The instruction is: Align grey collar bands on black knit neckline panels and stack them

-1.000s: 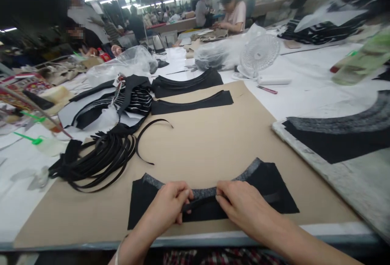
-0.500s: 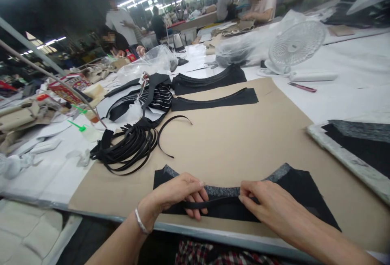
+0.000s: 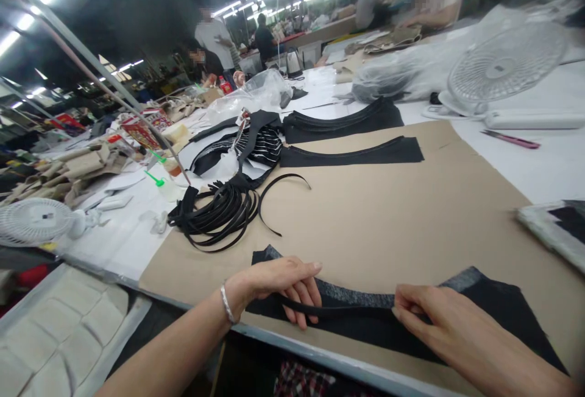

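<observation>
My left hand (image 3: 286,284) is over the left part of a black fabric piece (image 3: 512,324) with a curved, grey-flecked edge band (image 3: 354,293). A narrow black strip (image 3: 354,313) runs across its bent fingers, with the thumb stretched out apart. My right hand (image 3: 427,315) pinches the strip's right part against the curved edge between thumb and forefinger. Between the hands the strip bows slightly below the band. A coil of black strips (image 3: 219,217) lies on the brown board (image 3: 388,214), one loose end curling to the right.
Behind are more curved black pieces (image 3: 351,152) and a striped black item (image 3: 265,144). Green-tipped bottles (image 3: 167,187) stand left of the coil. A clear fan (image 3: 503,71) and a pink cutter (image 3: 512,139) are at back right; another fan (image 3: 34,220) is at left. People work behind.
The view has swung left, so things appear farther right. My hands are slightly farther apart, with more strip showing between them. Both keep their hold on the strip.
</observation>
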A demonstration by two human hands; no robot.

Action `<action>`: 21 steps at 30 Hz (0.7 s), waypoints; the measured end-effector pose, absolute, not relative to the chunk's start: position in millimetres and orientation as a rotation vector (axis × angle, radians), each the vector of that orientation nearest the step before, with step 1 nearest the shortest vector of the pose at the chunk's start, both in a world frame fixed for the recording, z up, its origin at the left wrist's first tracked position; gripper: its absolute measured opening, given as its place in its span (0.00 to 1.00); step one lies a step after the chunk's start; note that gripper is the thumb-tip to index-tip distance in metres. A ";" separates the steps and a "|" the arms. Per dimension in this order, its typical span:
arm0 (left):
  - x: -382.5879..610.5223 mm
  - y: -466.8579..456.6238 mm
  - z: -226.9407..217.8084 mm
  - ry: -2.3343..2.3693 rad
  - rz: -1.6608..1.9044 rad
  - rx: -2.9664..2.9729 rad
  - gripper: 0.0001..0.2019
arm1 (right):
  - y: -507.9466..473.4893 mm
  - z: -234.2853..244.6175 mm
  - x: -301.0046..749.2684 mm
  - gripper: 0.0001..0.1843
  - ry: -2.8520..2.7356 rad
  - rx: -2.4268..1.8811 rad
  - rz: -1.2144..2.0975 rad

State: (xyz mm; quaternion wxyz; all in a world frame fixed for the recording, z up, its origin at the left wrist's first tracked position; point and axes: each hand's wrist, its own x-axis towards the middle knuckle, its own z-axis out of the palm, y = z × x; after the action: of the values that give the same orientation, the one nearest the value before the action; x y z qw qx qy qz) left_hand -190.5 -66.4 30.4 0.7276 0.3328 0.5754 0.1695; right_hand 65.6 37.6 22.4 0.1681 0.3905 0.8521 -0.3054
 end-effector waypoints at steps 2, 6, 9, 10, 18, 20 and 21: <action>-191.8 -65.2 34.4 1.256 0.359 0.733 0.36 | 37.8 22.6 64.7 0.13 2.419 1.092 -0.870; -192.8 -64.0 37.5 1.240 0.312 0.719 0.36 | 38.0 23.3 63.2 0.14 2.391 1.069 -0.875; -192.3 -64.0 35.6 1.247 0.299 0.729 0.36 | 38.0 24.6 62.8 0.13 2.400 1.072 -0.883; -191.8 -64.0 34.6 1.248 0.299 0.735 0.36 | 37.9 25.0 62.7 0.12 2.412 1.065 -0.893; -193.5 -62.0 30.2 1.226 0.257 0.727 0.34 | 41.5 19.4 67.6 0.11 2.447 1.078 -0.947; -197.1 -61.5 31.1 1.220 0.255 0.714 0.34 | 43.5 16.9 71.5 0.11 2.446 1.081 -0.961; -199.1 -61.2 31.7 1.221 0.260 0.704 0.33 | 44.4 15.9 73.2 0.11 2.437 1.080 -0.969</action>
State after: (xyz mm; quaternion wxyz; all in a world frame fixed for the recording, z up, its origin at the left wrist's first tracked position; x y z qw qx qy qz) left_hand -199.1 -61.2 31.7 0.7540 0.3228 0.5595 0.1193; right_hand 73.2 44.4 15.9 0.1521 0.3765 0.8491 -0.3377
